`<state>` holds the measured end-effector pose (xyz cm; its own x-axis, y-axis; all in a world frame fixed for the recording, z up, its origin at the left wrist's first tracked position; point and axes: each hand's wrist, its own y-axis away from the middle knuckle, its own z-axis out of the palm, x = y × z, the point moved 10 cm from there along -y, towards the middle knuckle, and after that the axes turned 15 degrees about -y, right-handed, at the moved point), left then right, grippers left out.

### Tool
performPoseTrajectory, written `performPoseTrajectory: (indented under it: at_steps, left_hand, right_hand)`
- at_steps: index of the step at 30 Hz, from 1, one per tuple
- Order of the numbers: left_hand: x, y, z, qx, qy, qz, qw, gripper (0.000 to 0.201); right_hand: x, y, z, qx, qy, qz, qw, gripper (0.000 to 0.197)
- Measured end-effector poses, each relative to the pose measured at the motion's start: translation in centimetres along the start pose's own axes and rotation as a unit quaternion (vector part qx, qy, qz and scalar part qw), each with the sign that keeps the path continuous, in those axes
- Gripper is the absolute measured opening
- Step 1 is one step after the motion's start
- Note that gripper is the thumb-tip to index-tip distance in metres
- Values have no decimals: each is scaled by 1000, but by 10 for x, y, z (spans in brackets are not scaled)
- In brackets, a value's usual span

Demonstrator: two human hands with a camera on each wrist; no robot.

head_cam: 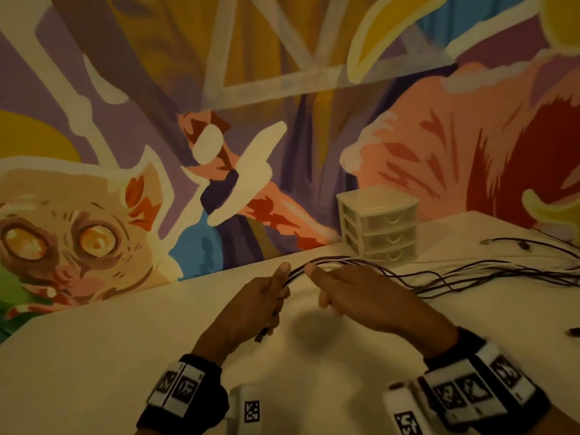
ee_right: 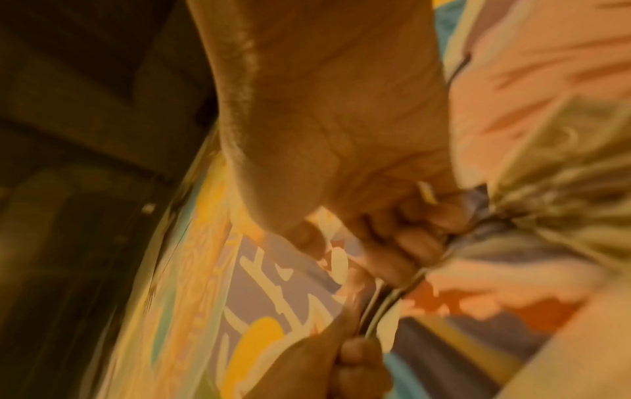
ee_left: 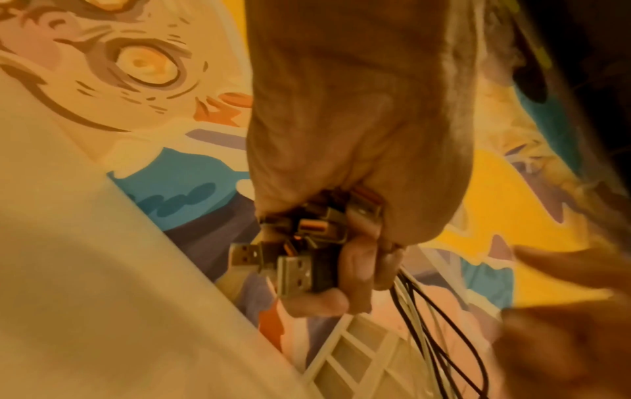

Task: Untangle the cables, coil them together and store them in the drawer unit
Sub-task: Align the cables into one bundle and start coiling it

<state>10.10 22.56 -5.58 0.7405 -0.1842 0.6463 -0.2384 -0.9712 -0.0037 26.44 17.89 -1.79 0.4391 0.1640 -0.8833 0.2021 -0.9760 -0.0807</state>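
Note:
Several thin dark cables [head_cam: 439, 274] trail across the white table [head_cam: 125, 356] toward the right. My left hand [head_cam: 270, 296] grips the gathered bundle in a fist; the USB plugs [ee_left: 297, 259] stick out below the fist, and the cords [ee_left: 420, 318] run on past the fingers. Just to the right, my right hand [head_cam: 326, 287] is curled round the same bundle [ee_right: 392, 294], a short length of it spanning the two hands. The white three-drawer unit [head_cam: 379, 224] stands against the wall behind the hands, all drawers closed.
A painted mural wall [head_cam: 219, 136] runs right behind the table. More cable ends [head_cam: 521, 244] lie at the far right of the table, and a small dark item [head_cam: 573, 331] sits near the right edge.

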Motion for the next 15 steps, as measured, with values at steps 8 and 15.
performPoseTrajectory:
  at_steps: [8,15]
  left_hand:
    - [38,2,28,-47,-55,106,992,50]
    - [5,-3,30,-118,-90,116,982,32]
  right_hand:
    - [50,-45,9,140,-495,35,857,45]
    - [53,-42,7,135,-726,21,674,30]
